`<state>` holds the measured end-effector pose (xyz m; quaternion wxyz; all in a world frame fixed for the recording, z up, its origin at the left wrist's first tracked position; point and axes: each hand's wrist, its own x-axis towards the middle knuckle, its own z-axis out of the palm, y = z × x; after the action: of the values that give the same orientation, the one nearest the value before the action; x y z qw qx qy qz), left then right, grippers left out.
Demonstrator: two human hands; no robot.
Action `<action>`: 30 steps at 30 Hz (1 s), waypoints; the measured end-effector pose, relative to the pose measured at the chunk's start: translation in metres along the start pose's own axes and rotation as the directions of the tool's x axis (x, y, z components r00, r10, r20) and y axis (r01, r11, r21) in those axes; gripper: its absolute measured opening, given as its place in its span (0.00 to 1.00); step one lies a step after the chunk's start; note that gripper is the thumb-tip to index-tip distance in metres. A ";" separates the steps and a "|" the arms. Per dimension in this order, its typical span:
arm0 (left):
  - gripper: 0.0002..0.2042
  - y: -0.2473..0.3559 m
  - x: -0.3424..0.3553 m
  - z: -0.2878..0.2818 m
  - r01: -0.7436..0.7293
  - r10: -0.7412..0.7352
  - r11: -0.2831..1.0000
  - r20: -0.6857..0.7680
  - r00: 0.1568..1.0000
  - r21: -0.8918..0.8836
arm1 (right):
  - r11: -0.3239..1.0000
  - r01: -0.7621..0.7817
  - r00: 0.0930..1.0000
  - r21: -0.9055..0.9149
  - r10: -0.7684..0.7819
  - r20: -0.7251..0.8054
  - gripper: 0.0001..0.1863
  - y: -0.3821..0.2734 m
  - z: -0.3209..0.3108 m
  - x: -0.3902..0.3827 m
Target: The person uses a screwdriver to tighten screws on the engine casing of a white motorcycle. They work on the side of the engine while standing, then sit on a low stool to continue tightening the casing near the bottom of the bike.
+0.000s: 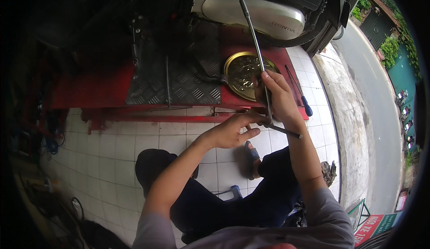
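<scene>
My right hand (278,93) is closed round the long shaft of a T-handle socket wrench (254,36), held at a tilt above the bench edge. Its socket end points up and away, towards the motorcycle (253,16). My left hand (234,130) grips the wrench near its crossbar, thumb out to the side; the crossbar's bare end sticks out under my right forearm. Behind my right hand lies a round gold tray (227,72) with small metal parts in it, partly covered by the wrench and hand.
The motorcycle stands on a red bench (98,90) with a dark tread plate (192,92). A second T-handle wrench (168,81) lies on the plate. A blue-handled screwdriver (307,106) rests at the bench's right end. White tiles (112,148) lie below; a road (380,92) runs at right.
</scene>
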<state>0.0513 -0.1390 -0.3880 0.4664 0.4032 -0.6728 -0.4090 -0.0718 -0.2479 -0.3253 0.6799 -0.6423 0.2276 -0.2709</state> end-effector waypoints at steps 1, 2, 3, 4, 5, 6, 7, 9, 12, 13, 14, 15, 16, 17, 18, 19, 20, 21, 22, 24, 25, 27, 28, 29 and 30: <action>0.14 -0.006 -0.003 0.003 0.045 -0.044 0.994 0.009 0.999 -0.104 | 1.000 -0.023 1.000 0.017 0.023 0.005 0.18 0.011 -0.002 0.009; 0.11 -0.017 -0.002 0.002 0.094 -0.091 0.989 0.030 0.995 -0.110 | 0.998 -0.066 0.998 -0.008 0.066 -0.003 0.18 0.019 -0.001 0.018; 0.10 -0.024 -0.001 -0.002 0.156 -0.153 0.986 0.047 0.987 -0.066 | 0.994 -0.108 0.994 -0.032 0.108 -0.012 0.18 0.026 0.001 0.027; 0.09 -0.018 0.002 -0.013 0.211 -0.210 0.977 0.063 0.976 -0.011 | 0.989 -0.139 0.990 -0.057 0.138 -0.022 0.18 0.030 0.004 0.036; 0.08 -0.017 0.004 -0.020 0.263 -0.266 0.964 0.077 0.961 0.045 | 0.986 -0.124 0.992 -0.107 0.127 0.023 0.19 0.037 0.004 0.044; 0.09 -0.033 0.001 -0.019 0.171 -0.177 0.975 0.031 0.984 0.144 | 0.982 -0.106 0.991 -0.156 0.118 0.068 0.19 0.044 0.004 0.050; 0.09 -0.034 0.003 -0.023 0.228 -0.238 0.962 0.051 0.970 0.152 | 0.975 -0.079 0.988 -0.206 0.105 0.117 0.19 0.050 0.005 0.057; 0.10 -0.029 0.006 -0.032 0.338 -0.356 0.925 0.089 0.930 0.171 | 0.972 -0.058 0.994 -0.226 0.077 0.076 0.20 0.055 0.011 0.065; 0.11 -0.025 0.008 -0.042 0.295 -0.322 0.908 0.045 0.946 0.297 | 0.986 -0.038 0.994 -0.163 0.055 0.099 0.20 0.061 0.012 0.079; 0.12 -0.022 0.008 -0.045 0.317 -0.340 0.898 0.022 0.940 0.306 | 0.988 -0.018 0.994 -0.154 0.034 0.102 0.20 0.063 0.012 0.083; 0.12 -0.019 0.009 -0.047 0.339 -0.358 0.886 0.001 0.934 0.315 | 0.989 0.002 0.995 -0.145 0.014 0.104 0.20 0.064 0.012 0.087; 0.12 -0.018 0.009 -0.048 0.361 -0.375 0.875 -0.020 0.927 0.323 | 0.990 0.021 0.995 -0.136 -0.007 0.104 0.20 0.064 0.013 0.089; 0.13 -0.023 0.006 -0.047 0.316 -0.303 0.896 -0.090 0.949 0.313 | 0.990 -0.017 0.990 -0.143 0.037 0.137 0.20 0.052 0.017 0.089; 0.13 -0.032 0.001 -0.046 0.268 -0.228 0.913 -0.159 0.961 0.308 | 0.993 -0.022 0.989 -0.112 0.038 0.144 0.20 0.053 0.020 0.091; 0.13 -0.036 -0.003 -0.045 0.218 -0.152 0.926 -0.227 0.962 0.308 | 0.996 -0.027 0.988 -0.080 0.039 0.151 0.20 0.053 0.025 0.095; 0.13 -0.033 -0.004 -0.048 0.249 -0.176 0.916 -0.244 0.954 0.313 | 0.998 -0.031 0.988 -0.051 0.038 0.149 0.20 0.053 0.027 0.098; 0.13 -0.026 -0.005 -0.052 0.281 -0.200 0.905 -0.262 0.944 0.319 | 0.999 -0.019 0.992 -0.026 0.022 0.125 0.19 0.053 0.031 0.101; 0.13 -0.021 -0.006 -0.055 0.312 -0.224 0.893 -0.280 0.933 0.324 | 1.000 -0.007 0.995 0.000 0.007 0.101 0.19 0.054 0.037 0.104; 0.13 -0.020 -0.008 -0.057 0.301 -0.192 0.892 -0.320 0.928 0.337 | 1.000 0.006 0.997 0.025 -0.008 0.078 0.19 0.055 0.042 0.107; 0.13 -0.018 -0.012 -0.061 0.280 -0.123 0.888 -0.397 0.910 0.365 | 0.998 0.000 0.999 0.058 -0.002 0.039 0.19 0.054 0.049 0.113; 0.13 -0.018 -0.016 -0.061 0.259 -0.093 0.895 -0.416 0.905 0.364 | 0.997 -0.005 1.000 0.072 0.004 0.023 0.19 0.053 0.053 0.115; 0.13 -0.019 -0.024 -0.062 0.216 -0.031 0.907 -0.453 0.891 0.363 | 0.998 -0.034 0.999 0.062 0.033 0.022 0.20 0.050 0.057 0.115; 0.13 -0.019 -0.027 -0.064 0.190 0.001 0.909 -0.460 0.888 0.370 | 0.998 -0.029 1.000 0.052 0.028 0.008 0.20 0.049 0.060 0.115; 0.13 -0.018 -0.031 -0.065 0.164 0.034 0.912 -0.466 0.884 0.377 | 0.999 -0.023 1.000 0.043 0.024 -0.008 0.20 0.048 0.065 0.115; 0.13 -0.018 -0.035 -0.067 0.138 0.066 0.913 -0.471 0.880 0.385 | 0.999 -0.013 1.000 0.046 0.013 -0.013 0.19 0.044 0.070 0.114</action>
<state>0.1268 -0.1247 -0.3990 0.5145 0.5917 -0.6003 -0.1575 0.0627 -0.2691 -0.3603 0.6947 -0.6232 0.2300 -0.2757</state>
